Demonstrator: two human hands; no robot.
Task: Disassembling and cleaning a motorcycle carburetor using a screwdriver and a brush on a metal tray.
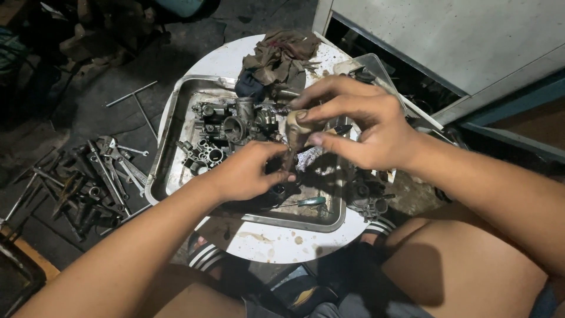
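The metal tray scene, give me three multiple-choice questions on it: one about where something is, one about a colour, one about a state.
1. Where does the rag lie?
A. on the round table beyond the tray
B. on the floor among the wrenches
C. inside the tray

2. What colour is the handle of the screwdriver in the metal tray?
A. red
B. teal
C. yellow

3. How is the small tan part held?
A. resting alone in the tray
B. by the left hand only
C. by both hands above the tray

Answers: 1 A, it is bunched on the white table at the tray's far end. 2 B, the handle shows blue-green. 3 C, the left hand and right hand both grip it.
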